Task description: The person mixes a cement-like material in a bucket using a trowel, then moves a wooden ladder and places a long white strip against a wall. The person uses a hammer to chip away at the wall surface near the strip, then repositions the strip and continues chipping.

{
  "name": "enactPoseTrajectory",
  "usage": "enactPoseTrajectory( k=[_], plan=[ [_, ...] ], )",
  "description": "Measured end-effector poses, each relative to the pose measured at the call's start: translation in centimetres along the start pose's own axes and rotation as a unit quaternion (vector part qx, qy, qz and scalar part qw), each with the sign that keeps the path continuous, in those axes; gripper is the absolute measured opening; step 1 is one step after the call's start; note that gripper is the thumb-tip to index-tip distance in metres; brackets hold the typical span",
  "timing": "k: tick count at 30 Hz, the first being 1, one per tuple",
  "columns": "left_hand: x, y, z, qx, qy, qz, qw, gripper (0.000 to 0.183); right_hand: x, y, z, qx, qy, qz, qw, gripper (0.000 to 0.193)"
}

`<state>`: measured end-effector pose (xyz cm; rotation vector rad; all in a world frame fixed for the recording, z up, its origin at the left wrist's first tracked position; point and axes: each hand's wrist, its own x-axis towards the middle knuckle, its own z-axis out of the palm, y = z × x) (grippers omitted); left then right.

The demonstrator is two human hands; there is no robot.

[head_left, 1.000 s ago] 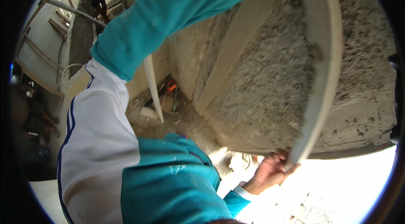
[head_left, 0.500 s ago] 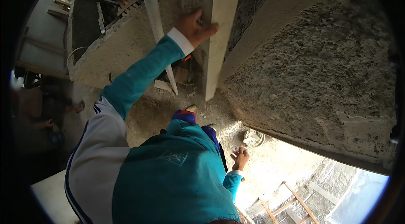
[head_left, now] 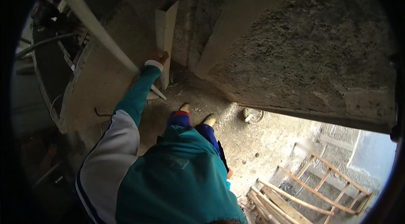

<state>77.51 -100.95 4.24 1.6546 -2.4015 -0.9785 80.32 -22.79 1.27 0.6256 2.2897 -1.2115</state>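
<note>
My left hand (head_left: 159,58) is closed around the edge of a long pale straightedge bar (head_left: 169,30), with two faces meeting at an angle. The bar stands nearly upright near the corner of the walls, its lower end close to the floor. Just left of it leans a long thin pole (head_left: 99,30), which passes behind my left sleeve. Only a sliver of my right hand (head_left: 230,174) shows beside my body, low and to the right; its fingers are hidden.
A rough, partly plastered wall (head_left: 312,59) rises on the right. A round bucket (head_left: 255,115) sits on the floor near its foot. A wooden ladder (head_left: 322,179) and several poles (head_left: 274,207) lie at lower right. A curved concrete slab (head_left: 97,72) stands at left.
My left hand and the bar are now farther away and lower, over to the left. My right hand, in sight with spread fingers before, is mostly hidden by my body.
</note>
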Motion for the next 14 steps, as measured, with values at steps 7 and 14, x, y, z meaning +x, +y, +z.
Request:
enactPoseTrajectory(
  k=[7,14],
  plan=[
    [8.2,-5.8,3.1,0.034,-0.051,-0.118,0.991,0.074,-6.3,-2.0,5.2,-0.067,0.042,-0.001,0.997,0.032],
    [11.7,-5.0,2.9,0.482,-0.228,-0.013,0.846,0.057,-8.7,-5.5,7.3,0.024,0.124,0.044,0.991,0.036]
  ],
)
